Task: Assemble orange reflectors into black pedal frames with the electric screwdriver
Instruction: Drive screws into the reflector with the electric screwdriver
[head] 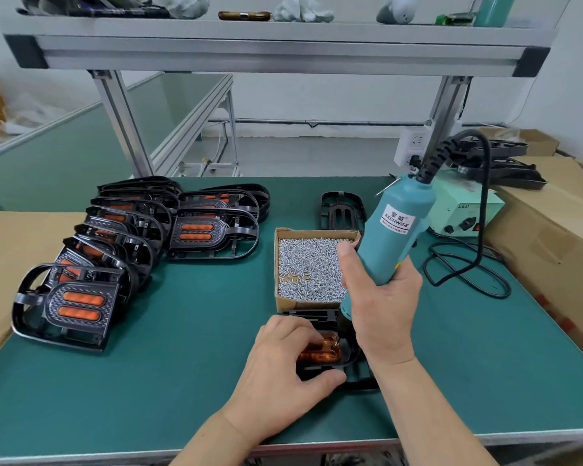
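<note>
Hands working at the near edge of the green table [182,331]. Right hand [381,297] has its grip wrapped round the lower body of the teal electric screwdriver [398,230], thumb up the left side. Tool is tilted, with the cord end up and to the right and the black nose pointing down at the right edge of the orange reflector [320,353]. The bit tip is too small to tell if it touches.

Reflector sits inside the black pedal frame [312,316], flat on the table right in front of the person. Left hand [283,364] lies on that frame, grip pinching it: fingers curled over the reflector's left part, thumb pressed on the frame's near edge.

Cardboard box of silver screws [312,267] sits just behind the frame, touching or nearly touching it. An empty black frame [342,210] lies behind the box.

Finished pedals [78,304] with orange inserts lie overlapped in a row on the left of the table, with another small stack [212,230] further back.

Pale green power unit [465,213] sits at the right rear. Black cable [465,274] loops on the table beside it and runs up to the tool's top. Brown cartons [552,237] stand along the right side with more black frames [505,163] on top. Aluminium shelf [283,31] overhead holds white gloves and odds.
</note>
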{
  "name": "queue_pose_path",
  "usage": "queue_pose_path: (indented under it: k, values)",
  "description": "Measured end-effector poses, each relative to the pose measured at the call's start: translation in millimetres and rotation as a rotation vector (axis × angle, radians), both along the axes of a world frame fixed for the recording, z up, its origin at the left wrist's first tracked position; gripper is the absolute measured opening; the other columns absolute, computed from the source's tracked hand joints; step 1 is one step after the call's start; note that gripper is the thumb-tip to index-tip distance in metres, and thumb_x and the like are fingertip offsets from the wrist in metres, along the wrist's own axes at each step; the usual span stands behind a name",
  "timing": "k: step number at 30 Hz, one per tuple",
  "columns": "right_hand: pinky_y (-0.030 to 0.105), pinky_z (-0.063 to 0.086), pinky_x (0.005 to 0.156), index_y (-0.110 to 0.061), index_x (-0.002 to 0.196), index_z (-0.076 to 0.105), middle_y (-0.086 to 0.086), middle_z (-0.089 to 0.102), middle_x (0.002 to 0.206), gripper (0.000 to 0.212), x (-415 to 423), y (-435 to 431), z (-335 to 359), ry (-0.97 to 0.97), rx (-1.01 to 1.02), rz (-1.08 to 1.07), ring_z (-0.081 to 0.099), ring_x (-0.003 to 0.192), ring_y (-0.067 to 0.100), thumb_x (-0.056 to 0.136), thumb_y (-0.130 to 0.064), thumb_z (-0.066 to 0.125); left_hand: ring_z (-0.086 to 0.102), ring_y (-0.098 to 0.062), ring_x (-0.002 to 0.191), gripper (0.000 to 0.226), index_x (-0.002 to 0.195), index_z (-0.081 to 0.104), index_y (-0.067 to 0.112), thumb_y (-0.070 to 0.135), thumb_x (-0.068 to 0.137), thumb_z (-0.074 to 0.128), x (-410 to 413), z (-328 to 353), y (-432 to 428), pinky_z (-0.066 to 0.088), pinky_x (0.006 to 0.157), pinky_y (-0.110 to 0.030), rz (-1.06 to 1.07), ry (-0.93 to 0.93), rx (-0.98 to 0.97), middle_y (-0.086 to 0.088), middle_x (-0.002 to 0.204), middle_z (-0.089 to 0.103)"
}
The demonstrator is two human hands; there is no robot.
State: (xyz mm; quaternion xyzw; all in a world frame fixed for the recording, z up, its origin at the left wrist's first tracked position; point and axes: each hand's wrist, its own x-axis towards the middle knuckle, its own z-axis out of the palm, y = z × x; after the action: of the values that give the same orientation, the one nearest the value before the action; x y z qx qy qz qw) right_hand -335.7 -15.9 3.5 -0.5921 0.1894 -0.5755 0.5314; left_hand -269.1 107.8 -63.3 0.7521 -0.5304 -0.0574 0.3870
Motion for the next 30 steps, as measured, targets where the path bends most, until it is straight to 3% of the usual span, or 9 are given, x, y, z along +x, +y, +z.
queue_pose_path:
  k: [4, 8, 16, 19, 23, 30]
  values:
    - [0.024, 0.043, 0.054, -0.001, 0.076, 0.052, -0.002, 0.052, 0.060, 0.040, 0.3, 0.5, 0.1, -0.001, 0.005, 0.028, 0.046, 0.055, 0.013, 0.082, -0.034, 0.074, 0.049, -0.006, 0.111, 0.048, 0.098, 0.072, 0.022, 0.061, 0.071, 0.068, 0.3, -0.3, -0.2, 0.041, 0.099, -0.031, 0.002, 0.015, 0.000, 0.020, 0.109, 0.056]
    - [0.025, 0.043, 0.054, 0.007, 0.077, 0.052, 0.003, 0.050, 0.061, 0.048, 2.1, -1.3, 0.6, 0.004, 0.002, 0.050, 0.046, 0.056, 0.015, 0.081, -0.035, 0.075, 0.049, -0.005, 0.111, 0.048, 0.097, 0.073, 0.022, 0.061, 0.070, 0.068, 0.5, 1.5, -2.2, 0.042, 0.098, -0.032, 0.003, 0.033, -0.004, 0.019, 0.109, 0.058]
    - [0.021, 0.044, 0.056, 0.008, 0.078, 0.053, -0.005, 0.053, 0.060, 0.038, -2.1, -0.6, -3.0, -0.001, 0.043, 0.093, 0.048, 0.056, 0.011, 0.084, -0.022, 0.077, 0.050, -0.006, 0.109, 0.044, 0.095, 0.072, 0.025, 0.061, 0.070, 0.070, -1.5, -2.0, -1.5, 0.043, 0.096, -0.032, 0.009, 0.009, 0.003, 0.021, 0.106, 0.057]
    - [0.023, 0.045, 0.059, -0.004, 0.078, 0.060, 0.000, 0.055, 0.061, 0.033, -7.2, -0.7, 1.7, -0.040, 0.093, 0.115, 0.049, 0.058, 0.014, 0.080, -0.031, 0.078, 0.051, -0.005, 0.106, 0.043, 0.093, 0.072, 0.025, 0.061, 0.070, 0.071, -1.1, -2.8, -1.6, 0.044, 0.094, -0.033, 0.011, -0.001, -0.016, 0.021, 0.104, 0.058]
    - [0.022, 0.045, 0.059, -0.026, 0.077, 0.067, -0.002, 0.052, 0.057, 0.009, -10.6, -10.5, 19.6, -0.165, 0.139, 0.161, 0.047, 0.053, 0.013, 0.081, -0.027, 0.075, 0.052, -0.004, 0.105, 0.042, 0.092, 0.073, 0.024, 0.060, 0.070, 0.072, 0.8, -3.8, -1.4, 0.043, 0.094, -0.033, 0.025, -0.038, -0.048, 0.021, 0.103, 0.059]
    - [0.020, 0.046, 0.056, -0.023, 0.077, 0.060, -0.002, 0.053, 0.056, 0.020, -11.9, -32.1, 25.3, -0.259, 0.368, -0.008, 0.048, 0.052, 0.010, 0.090, -0.018, 0.075, 0.047, -0.002, 0.115, 0.036, 0.094, 0.073, 0.027, 0.058, 0.078, 0.066, 1.0, -3.7, -1.2, 0.032, 0.100, -0.023, 0.045, -0.079, -0.104, 0.019, 0.115, 0.056]
